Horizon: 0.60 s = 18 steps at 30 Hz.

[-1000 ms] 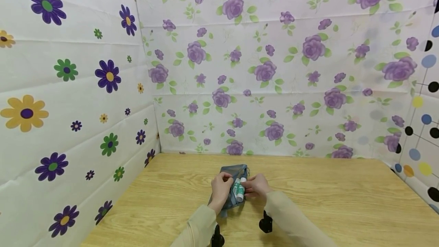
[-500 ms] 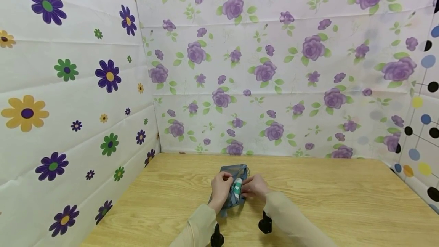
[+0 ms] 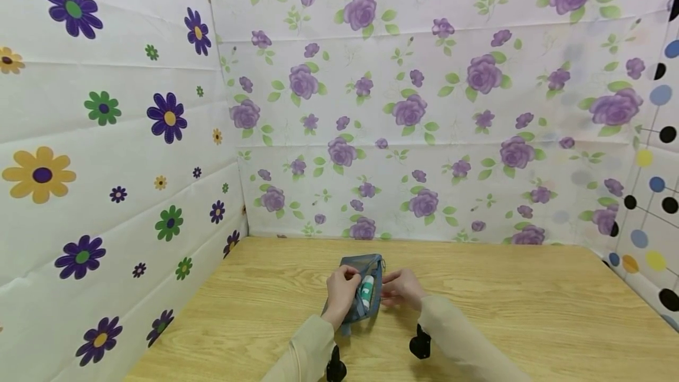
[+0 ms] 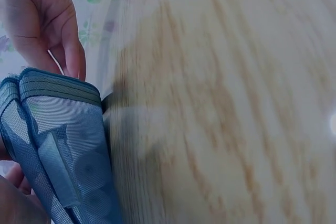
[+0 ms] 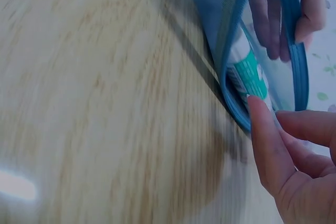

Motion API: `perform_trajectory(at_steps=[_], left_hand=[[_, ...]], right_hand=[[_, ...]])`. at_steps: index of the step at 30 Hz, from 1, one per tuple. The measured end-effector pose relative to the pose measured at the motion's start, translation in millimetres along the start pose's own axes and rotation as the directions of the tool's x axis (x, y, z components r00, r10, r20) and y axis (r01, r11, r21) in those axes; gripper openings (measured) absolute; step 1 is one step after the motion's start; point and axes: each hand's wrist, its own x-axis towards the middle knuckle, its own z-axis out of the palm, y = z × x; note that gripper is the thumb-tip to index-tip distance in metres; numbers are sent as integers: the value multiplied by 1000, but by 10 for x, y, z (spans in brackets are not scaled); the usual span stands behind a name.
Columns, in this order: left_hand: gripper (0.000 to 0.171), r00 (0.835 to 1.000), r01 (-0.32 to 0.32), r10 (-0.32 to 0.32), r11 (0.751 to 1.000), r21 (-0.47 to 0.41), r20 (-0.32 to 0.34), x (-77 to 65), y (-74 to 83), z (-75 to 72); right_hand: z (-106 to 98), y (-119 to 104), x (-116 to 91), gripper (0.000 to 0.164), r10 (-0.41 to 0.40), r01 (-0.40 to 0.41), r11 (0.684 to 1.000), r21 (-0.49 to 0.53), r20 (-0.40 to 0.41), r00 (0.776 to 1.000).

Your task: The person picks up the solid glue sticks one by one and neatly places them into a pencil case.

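A blue mesh zipper pouch lies on the table with its mouth open toward the right. My left hand pinches the zipper edge, thumb against it in the right wrist view. Inside rests a white glue stick with a green label, also showing through the mouth in the right wrist view. My right hand is at the pouch's right edge, holding nothing, its thumb and fingers apart. In the left wrist view, pale round shapes show through the mesh.
The light wooden table extends to both sides of the pouch. Flower-printed sheets stand behind and at the left; a dotted sheet borders the right. A black wrist camera sits on my right sleeve.
Two glue sticks showed at the pouch mouth a second ago; one shows now. My right hand has drawn back to the right from the opening. The left hand has stayed in place.
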Motion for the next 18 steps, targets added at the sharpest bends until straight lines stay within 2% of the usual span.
perform_trajectory(at_steps=[4,18], left_hand=[[5,999,18,-18,999,-27,26,-9,17,9],[14,997,-30,33,998,-54,71,-29,-3,31]], right_hand=[[-91,-23,-45,26,2,-2,1000,0,-16,1000],[-320,-35,-120,29,22,-21,999,40,-14,1000]])
